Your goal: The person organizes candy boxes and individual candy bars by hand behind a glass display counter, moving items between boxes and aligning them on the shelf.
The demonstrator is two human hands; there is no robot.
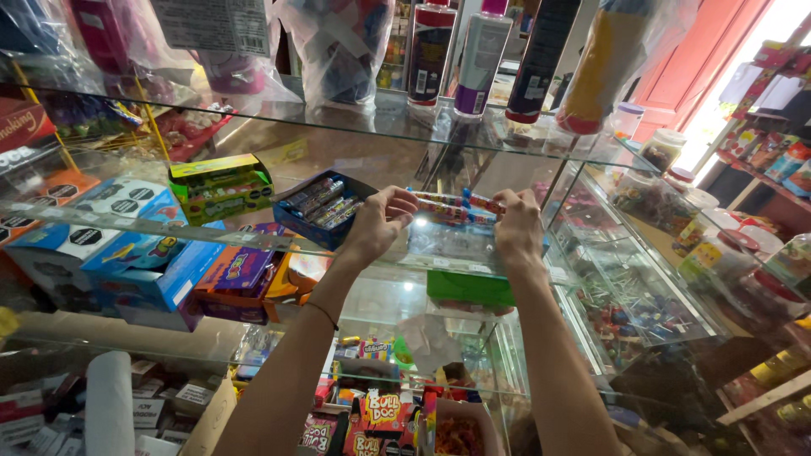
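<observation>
Both my hands reach into a glass display case over its middle shelf. My left hand (378, 221) and my right hand (517, 223) each grip one end of a bundle of long, colourful candy sticks (454, 208), held level just above the glass shelf (439, 257). A dark blue open box of wrapped bars (323, 208) sits right beside my left hand. Under the shelf, below my right hand, lies a green box (470, 290).
Left on the shelf stand a green-yellow candy box (221, 187) and blue and purple boxes (160, 262). Tall bottles (481, 55) and bagged goods stand on the top glass. Candy jars (667, 148) fill the right side. More sweets boxes (382, 414) lie on the bottom level.
</observation>
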